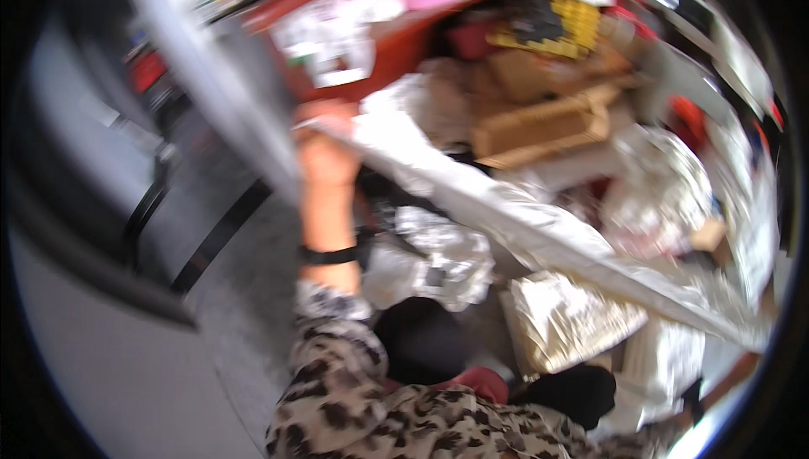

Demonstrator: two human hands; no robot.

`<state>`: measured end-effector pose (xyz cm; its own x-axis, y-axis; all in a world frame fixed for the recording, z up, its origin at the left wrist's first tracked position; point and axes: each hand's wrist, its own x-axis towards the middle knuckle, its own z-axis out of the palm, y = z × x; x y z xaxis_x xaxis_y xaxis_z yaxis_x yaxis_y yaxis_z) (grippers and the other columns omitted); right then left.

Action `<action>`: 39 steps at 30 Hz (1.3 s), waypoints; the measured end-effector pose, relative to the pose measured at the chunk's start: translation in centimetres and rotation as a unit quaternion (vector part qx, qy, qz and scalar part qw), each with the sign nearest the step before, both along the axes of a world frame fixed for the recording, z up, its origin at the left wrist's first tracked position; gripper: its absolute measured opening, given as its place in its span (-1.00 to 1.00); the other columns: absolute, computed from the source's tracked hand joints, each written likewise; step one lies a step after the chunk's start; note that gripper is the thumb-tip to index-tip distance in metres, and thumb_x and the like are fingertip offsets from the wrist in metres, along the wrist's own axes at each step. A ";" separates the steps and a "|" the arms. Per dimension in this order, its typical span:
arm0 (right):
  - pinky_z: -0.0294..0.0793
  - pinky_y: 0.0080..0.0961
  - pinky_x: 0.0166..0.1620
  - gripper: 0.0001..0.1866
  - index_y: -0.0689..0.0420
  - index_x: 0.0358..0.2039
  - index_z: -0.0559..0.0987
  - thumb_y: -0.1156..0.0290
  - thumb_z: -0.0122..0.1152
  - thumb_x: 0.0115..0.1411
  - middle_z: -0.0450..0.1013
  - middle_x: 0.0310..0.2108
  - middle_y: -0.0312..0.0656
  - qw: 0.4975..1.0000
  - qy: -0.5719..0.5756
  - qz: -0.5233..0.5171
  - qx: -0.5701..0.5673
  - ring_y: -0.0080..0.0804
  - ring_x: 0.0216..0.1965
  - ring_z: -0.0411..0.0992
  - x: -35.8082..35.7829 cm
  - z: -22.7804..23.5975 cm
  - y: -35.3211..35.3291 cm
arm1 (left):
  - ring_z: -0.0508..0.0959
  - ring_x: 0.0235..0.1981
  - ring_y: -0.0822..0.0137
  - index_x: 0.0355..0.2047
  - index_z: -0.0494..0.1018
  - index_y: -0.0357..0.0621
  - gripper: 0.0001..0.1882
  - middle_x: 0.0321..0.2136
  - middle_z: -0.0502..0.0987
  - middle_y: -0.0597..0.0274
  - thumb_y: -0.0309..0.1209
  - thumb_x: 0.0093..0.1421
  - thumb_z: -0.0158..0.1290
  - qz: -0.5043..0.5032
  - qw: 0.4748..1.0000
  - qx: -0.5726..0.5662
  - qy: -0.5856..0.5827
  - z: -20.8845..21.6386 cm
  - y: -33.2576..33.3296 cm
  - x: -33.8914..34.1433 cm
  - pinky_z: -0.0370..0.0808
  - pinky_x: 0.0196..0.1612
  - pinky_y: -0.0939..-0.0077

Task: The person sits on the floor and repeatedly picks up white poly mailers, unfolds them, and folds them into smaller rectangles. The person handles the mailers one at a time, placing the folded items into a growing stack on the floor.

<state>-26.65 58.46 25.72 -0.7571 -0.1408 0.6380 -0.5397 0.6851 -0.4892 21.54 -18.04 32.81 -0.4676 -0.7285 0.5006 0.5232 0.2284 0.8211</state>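
Observation:
A long folded length of white plastic sheeting [506,210] stretches diagonally across the view, taut from upper left to lower right. My left hand [327,122], blurred by motion, is closed around its upper left end, with the arm reaching straight ahead. At the right rim my right hand [742,368] is at the other end of the sheeting, closed on it; its fingers are smeared and partly lost at the picture's edge. Under the sheeting, a pale shiny plastic-wrapped package [569,320] lies near my knees.
A red table [392,42] with white and pink items stands ahead. An open cardboard box [543,132] and crumpled clear plastic bags [657,193] clutter the right side. More clear plastic [447,252] lies on the grey floor [244,290]. A pale upright post [206,71] rises at left.

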 end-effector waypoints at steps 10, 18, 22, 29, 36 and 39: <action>0.51 -0.47 -0.16 -0.83 0.14 -0.12 0.52 0.42 0.04 0.32 0.47 -0.20 -0.28 0.659 -0.301 0.580 -0.372 -0.47 -0.23 0.46 14.1 9.7 -32.8 | 0.51 -0.45 0.51 -0.38 0.60 -0.24 -0.87 -0.42 0.56 0.26 -0.69 0.14 0.09 -0.398 0.878 -0.248 -0.095 6.4 17.7 -18.6 0.44 -0.49 0.67; 0.48 -0.54 -0.04 -0.86 0.18 -0.16 0.54 0.42 0.11 0.34 0.49 -0.21 -0.25 0.549 -0.397 0.633 -0.374 -0.51 -0.17 0.47 18.3 9.8 -38.5 | 0.51 -0.42 0.54 -0.41 0.59 -0.25 -0.93 -0.14 0.49 0.31 -0.65 0.08 0.19 -0.396 0.900 -0.141 -0.114 5.4 21.3 -19.6 0.42 -0.55 0.69; 0.52 -0.51 -0.07 -0.85 0.18 -0.16 0.50 0.44 0.17 0.29 0.49 -0.20 -0.22 0.517 -0.403 0.649 -0.386 -0.47 -0.16 0.48 17.7 9.5 -39.1 | 0.50 -0.45 0.60 -0.38 0.57 -0.20 -0.92 -0.16 0.56 0.33 -0.62 0.11 0.19 -0.392 0.908 -0.077 -0.129 4.9 21.4 -20.0 0.35 -0.59 0.72; 0.53 -0.44 -0.13 -0.25 0.22 0.12 0.15 0.24 0.43 0.12 0.35 -0.13 -0.01 0.635 -0.398 0.557 -0.357 -0.30 -0.13 0.46 17.6 8.2 -39.9 | 0.51 -0.53 0.58 -0.31 0.47 -0.14 -0.90 -0.39 0.56 0.36 -0.60 0.19 0.13 -0.468 0.869 -0.073 -0.141 4.1 20.3 -20.9 0.41 -0.63 0.74; 0.52 -0.48 -0.08 -0.51 0.14 0.08 0.30 0.30 0.29 0.24 0.42 -0.16 -0.18 0.782 -0.299 0.492 -0.239 -0.43 -0.13 0.47 18.0 5.7 -35.4 | 0.49 -0.40 0.51 -0.42 0.39 -0.16 -0.84 -0.42 0.45 0.36 -0.66 0.16 0.14 -0.428 0.889 -0.123 -0.104 3.7 19.5 -20.9 0.52 -0.39 0.63; 0.49 -0.56 -0.23 -0.85 0.25 -0.23 0.48 0.53 0.23 0.21 0.47 -0.34 -0.25 0.920 -0.080 0.371 -0.097 -0.54 -0.28 0.48 19.0 1.9 -31.3 | 0.50 -0.36 0.51 -0.40 0.39 -0.18 -0.85 -0.40 0.47 0.34 -0.66 0.17 0.14 -0.442 0.889 -0.104 -0.054 4.1 18.8 -20.5 0.51 -0.22 0.63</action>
